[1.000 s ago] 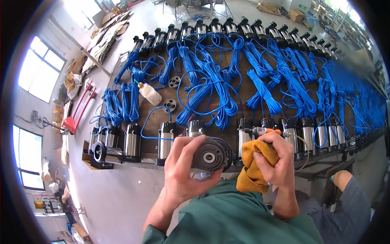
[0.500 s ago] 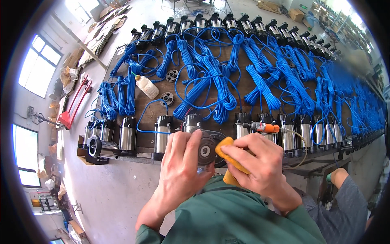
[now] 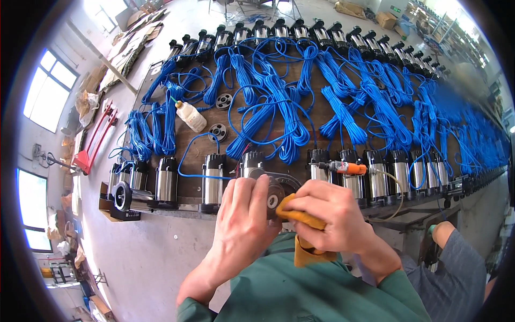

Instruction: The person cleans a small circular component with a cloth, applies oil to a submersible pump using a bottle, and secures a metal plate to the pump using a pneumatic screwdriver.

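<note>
Hands (image 3: 244, 228) and yellow cloth (image 3: 300, 220) mostly hide round metal part (image 3: 274, 197).

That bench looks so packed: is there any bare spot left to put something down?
A little. Bare brown wood shows around the white bottle and the two dark discs, between the blue cable bundles. The front edge is crowded with steel cylinders. Both the left hand and right hand are occupied.
</note>
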{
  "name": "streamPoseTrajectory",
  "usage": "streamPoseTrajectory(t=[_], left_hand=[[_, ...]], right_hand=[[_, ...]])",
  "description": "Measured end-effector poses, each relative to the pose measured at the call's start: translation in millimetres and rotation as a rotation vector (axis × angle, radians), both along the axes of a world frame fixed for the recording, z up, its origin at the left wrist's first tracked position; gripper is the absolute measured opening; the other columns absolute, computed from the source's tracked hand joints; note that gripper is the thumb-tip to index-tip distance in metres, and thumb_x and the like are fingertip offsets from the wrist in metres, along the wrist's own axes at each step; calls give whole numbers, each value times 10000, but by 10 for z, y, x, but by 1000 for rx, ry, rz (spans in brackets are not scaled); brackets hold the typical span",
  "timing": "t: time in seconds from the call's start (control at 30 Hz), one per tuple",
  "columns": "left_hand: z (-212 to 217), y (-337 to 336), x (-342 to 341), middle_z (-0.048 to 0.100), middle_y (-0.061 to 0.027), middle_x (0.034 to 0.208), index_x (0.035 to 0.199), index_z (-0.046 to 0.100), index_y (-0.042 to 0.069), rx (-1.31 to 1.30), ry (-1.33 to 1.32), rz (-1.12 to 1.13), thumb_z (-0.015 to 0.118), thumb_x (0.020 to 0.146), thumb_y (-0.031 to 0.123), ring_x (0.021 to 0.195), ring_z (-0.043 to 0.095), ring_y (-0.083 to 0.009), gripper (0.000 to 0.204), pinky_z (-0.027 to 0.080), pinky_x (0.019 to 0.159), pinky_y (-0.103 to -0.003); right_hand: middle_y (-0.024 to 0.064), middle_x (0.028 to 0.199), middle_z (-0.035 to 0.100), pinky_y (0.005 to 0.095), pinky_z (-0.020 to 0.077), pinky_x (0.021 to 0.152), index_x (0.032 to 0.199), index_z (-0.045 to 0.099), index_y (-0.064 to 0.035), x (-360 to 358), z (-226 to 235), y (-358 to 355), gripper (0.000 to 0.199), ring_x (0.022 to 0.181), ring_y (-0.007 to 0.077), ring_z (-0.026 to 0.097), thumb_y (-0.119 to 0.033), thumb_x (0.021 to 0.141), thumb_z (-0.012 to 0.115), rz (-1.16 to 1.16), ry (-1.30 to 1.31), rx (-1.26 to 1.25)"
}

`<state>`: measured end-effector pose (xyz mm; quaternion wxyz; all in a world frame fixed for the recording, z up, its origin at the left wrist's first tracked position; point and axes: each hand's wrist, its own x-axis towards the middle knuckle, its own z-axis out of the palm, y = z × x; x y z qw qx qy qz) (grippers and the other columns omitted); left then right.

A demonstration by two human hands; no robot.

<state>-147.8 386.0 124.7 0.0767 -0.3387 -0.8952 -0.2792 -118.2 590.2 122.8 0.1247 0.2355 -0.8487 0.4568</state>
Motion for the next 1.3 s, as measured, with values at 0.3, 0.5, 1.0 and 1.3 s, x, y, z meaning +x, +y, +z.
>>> streamPoseTrajectory(t=[0.3, 0.5, 1.0, 1.3], left_hand=[[7, 30, 17, 528, -204, 1066, 1295, 511, -89, 12, 31, 14, 804, 638, 26, 975, 544, -401, 729, 492, 862, -471], [-10, 35, 27, 532, -192, 1050, 1277, 522, -88, 17, 49, 53, 811, 640, 28, 944, 556, -376, 709, 501, 827, -446], [-16, 111, 75, 538, -189, 1066, 1282, 523, -81, 38, 66, 48, 800, 650, 22, 958, 562, -369, 698, 503, 815, -436], [-65, 109, 81, 582, -163, 1072, 1260, 587, -15, 45, 107, 105, 820, 618, 33, 925, 608, -339, 685, 535, 787, -419]], right_hand=[[108, 1048, 712, 378, 564, 711, 1028, 678, -41, 98, -50, -120, 365, 807, 286, 678, -7, 677, 769, -272, 172, 172], [103, 870, 665, 399, 522, 650, 1011, 649, -43, 135, -85, -14, 242, 733, 296, 638, -55, 772, 682, -259, 64, 9], [107, 991, 648, 334, 506, 804, 1110, 666, -27, 220, -237, 93, 273, 914, 233, 641, 44, 850, 713, -117, -292, -437], [123, 968, 616, 352, 511, 789, 1045, 646, -22, 196, -124, 71, 192, 887, 289, 643, 14, 867, 708, -55, -204, -391]])
